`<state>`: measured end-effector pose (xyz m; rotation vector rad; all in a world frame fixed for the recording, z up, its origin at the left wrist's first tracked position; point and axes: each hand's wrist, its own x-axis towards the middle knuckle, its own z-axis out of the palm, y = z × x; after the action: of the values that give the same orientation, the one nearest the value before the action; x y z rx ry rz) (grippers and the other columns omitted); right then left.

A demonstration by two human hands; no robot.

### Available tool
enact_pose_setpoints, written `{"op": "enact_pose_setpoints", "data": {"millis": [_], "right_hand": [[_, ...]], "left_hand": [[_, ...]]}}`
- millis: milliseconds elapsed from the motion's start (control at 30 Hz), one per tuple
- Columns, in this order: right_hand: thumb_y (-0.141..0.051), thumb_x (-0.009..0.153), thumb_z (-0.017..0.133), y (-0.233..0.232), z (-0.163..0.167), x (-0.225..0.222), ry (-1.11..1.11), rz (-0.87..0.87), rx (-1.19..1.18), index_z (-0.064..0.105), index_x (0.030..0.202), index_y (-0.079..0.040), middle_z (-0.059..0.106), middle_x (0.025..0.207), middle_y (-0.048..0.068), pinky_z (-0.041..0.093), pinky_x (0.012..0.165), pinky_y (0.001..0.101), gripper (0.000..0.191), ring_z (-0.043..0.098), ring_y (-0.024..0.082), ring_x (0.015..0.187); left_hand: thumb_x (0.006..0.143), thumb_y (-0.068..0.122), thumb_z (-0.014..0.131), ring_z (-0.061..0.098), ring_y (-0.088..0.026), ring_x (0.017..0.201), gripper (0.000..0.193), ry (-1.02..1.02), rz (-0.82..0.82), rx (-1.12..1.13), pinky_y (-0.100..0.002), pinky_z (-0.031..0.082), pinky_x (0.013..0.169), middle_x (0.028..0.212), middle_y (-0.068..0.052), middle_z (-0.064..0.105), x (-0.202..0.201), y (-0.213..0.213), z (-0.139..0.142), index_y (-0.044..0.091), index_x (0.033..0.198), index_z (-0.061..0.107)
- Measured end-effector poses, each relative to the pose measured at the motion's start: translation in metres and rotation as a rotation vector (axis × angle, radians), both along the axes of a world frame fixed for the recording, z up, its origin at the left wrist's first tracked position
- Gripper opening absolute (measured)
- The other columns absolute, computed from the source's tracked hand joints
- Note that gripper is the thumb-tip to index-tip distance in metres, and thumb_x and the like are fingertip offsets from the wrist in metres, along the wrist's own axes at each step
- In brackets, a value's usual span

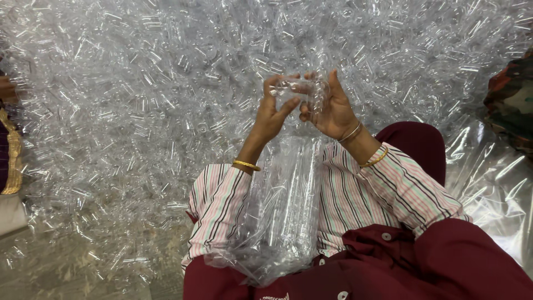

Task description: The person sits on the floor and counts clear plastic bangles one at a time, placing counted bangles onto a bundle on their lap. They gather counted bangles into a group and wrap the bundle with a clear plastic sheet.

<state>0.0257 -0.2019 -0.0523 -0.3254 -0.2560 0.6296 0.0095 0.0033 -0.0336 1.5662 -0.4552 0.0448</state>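
My left hand [270, 115] and my right hand [331, 108] are raised together over a huge heap of small clear plastic tubes [139, 100]. Both hands pinch the open top of a clear plastic bag [277, 216] that hangs down into my lap, and a few clear tubes [300, 90] sit between my fingers at the bag's mouth. The bag holds several tubes. Gold bangles circle both wrists, and striped sleeves cover my forearms.
The heap of tubes covers the floor ahead and to the left. Clear plastic sheeting [494, 183] lies at the right. Another person's clothing shows at the left edge [8, 150] and at the right edge [513, 97]. My maroon garment [433, 261] fills the lower right.
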Motion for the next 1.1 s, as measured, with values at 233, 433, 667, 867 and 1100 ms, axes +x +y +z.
{"op": "enact_pose_setpoints", "data": {"millis": [233, 433, 667, 867, 1100], "right_hand": [[-0.061, 0.11, 0.039, 0.001, -0.004, 0.003, -0.066, 0.025, -0.046, 0.054, 0.146, -0.01, 0.065, 0.141, 0.02, 0.06, 0.08, 0.0452, 0.064, 0.073, 0.032, 0.094], [-0.059, 0.111, 0.039, -0.002, -0.002, 0.005, -0.059, -0.021, -0.032, 0.055, 0.143, -0.009, 0.065, 0.14, 0.02, 0.06, 0.078, 0.0457, 0.061, 0.074, 0.032, 0.092], [-0.06, 0.108, 0.042, -0.001, 0.001, 0.004, -0.032, -0.038, -0.06, 0.055, 0.142, -0.009, 0.065, 0.138, 0.019, 0.059, 0.076, 0.0452, 0.062, 0.074, 0.031, 0.091], [-0.064, 0.105, 0.047, -0.004, 0.007, 0.006, 0.039, -0.173, -0.15, 0.055, 0.137, -0.013, 0.067, 0.133, 0.013, 0.058, 0.076, 0.0437, 0.06, 0.072, 0.028, 0.087], [-0.068, 0.095, 0.052, 0.002, 0.005, 0.006, 0.134, -0.257, -0.36, 0.055, 0.13, -0.018, 0.067, 0.128, 0.008, 0.058, 0.073, 0.0395, 0.061, 0.07, 0.023, 0.082]], "left_hand": [[0.088, -0.012, 0.056, 0.058, -0.027, 0.138, 0.068, -0.155, 0.238, 0.974, -0.041, 0.05, 0.122, 0.148, -0.001, 0.059, 0.031, 0.037, -0.017, 0.024, 0.145, 0.058], [0.075, -0.005, 0.064, 0.027, -0.053, 0.142, 0.063, -0.395, 0.265, 1.411, -0.07, 0.038, 0.1, 0.155, -0.011, 0.042, 0.07, 0.054, -0.04, 0.027, 0.129, 0.067], [0.086, 0.007, 0.072, 0.035, -0.048, 0.141, 0.045, -0.398, 0.194, 1.251, -0.065, 0.037, 0.11, 0.141, -0.008, 0.057, 0.084, 0.075, -0.06, 0.02, 0.128, 0.067], [0.093, 0.007, 0.069, 0.057, -0.034, 0.129, 0.031, -0.303, 0.27, 0.608, -0.05, 0.05, 0.108, 0.134, -0.008, 0.063, 0.071, 0.075, -0.048, 0.011, 0.123, 0.063], [0.105, 0.018, 0.059, 0.063, -0.026, 0.12, 0.03, 0.191, 0.103, -0.51, -0.048, 0.064, 0.094, 0.141, -0.012, 0.056, 0.034, 0.053, 0.017, 0.016, 0.133, 0.049]]}}
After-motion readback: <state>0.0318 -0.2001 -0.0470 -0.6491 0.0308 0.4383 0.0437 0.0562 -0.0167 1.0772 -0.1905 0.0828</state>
